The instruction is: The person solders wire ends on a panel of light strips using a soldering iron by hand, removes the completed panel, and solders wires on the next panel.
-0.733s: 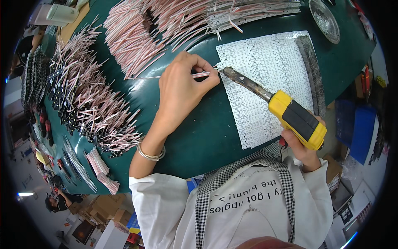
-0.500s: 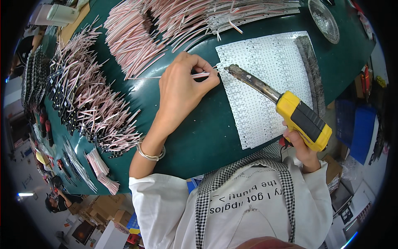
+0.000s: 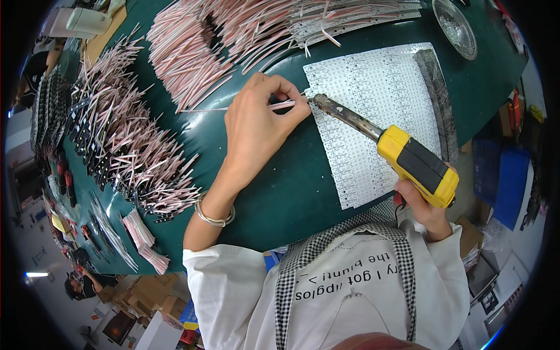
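- our right hand [image 3: 429, 210], nearest to us, is clenched around the yellow and black grip of a soldering iron [image 3: 402, 154], whose dark tip reaches the upper left corner of the white panel [image 3: 379, 105] of small circuit boards.
- our left hand [image 3: 256, 125] pinches a thin pink and white wire [image 3: 280, 106] between thumb and fingertips, holding its end right at the iron's tip on that corner.
- judging by this, we are on the first corner of the panel; no wires show attached elsewhere on it, so most of the panel looks left to do.
- left of the hand, on the green surface [image 3: 280, 192], lies a spread of wires with dark ends [image 3: 134, 157], which look like finished pieces, though we cannot tell for sure.
- farther off, a big heap of loose pink and white wires [image 3: 221, 41] waits along the far edge, with a round metal dish [image 3: 455, 26] at the upper right.
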### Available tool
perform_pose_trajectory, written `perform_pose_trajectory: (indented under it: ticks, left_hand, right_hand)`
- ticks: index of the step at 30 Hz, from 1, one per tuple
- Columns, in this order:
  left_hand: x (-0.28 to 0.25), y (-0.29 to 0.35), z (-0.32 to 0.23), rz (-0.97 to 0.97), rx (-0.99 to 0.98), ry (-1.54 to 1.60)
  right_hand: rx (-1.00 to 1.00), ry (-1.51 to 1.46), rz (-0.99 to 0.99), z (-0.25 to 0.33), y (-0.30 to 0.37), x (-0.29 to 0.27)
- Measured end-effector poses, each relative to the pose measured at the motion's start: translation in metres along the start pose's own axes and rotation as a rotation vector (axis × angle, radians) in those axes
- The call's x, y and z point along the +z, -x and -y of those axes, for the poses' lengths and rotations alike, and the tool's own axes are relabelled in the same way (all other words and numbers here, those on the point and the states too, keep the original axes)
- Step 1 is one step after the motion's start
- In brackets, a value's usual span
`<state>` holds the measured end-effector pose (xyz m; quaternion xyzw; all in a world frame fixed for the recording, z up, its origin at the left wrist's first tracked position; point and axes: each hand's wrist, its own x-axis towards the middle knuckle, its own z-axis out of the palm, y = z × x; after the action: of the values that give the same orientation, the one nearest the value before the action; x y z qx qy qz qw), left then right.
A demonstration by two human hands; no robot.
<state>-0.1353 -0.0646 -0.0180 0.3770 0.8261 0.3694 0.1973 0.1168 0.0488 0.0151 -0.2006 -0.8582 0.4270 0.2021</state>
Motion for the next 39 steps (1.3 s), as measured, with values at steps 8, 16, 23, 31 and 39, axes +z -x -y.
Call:
perform_pose_trajectory:
  ticks: [8,16,23,31,39]
  left_hand:
    - [-0.001,0.000,-0.001,0.012,0.000,-0.011]
    - [0.000,0.000,-0.001,0.007,-0.015,-0.002]
    - [0.001,0.000,0.002,-0.021,0.021,0.032]
    - [0.002,0.000,0.002,-0.008,0.013,0.032]
    - [0.000,-0.002,0.004,0.013,0.033,0.077]
  right_hand:
    - [-0.116,-0.069,0.085,-0.012,0.010,-0.006]
    - [0.007,0.005,0.015,0.001,-0.002,-0.003]
    - [-0.051,0.041,-0.018,0.000,-0.002,-0.002]
    - [0.034,-0.047,-0.063,-0.005,0.007,0.001]
    - [-0.066,-0.048,0.066,-0.016,0.017,-0.009]
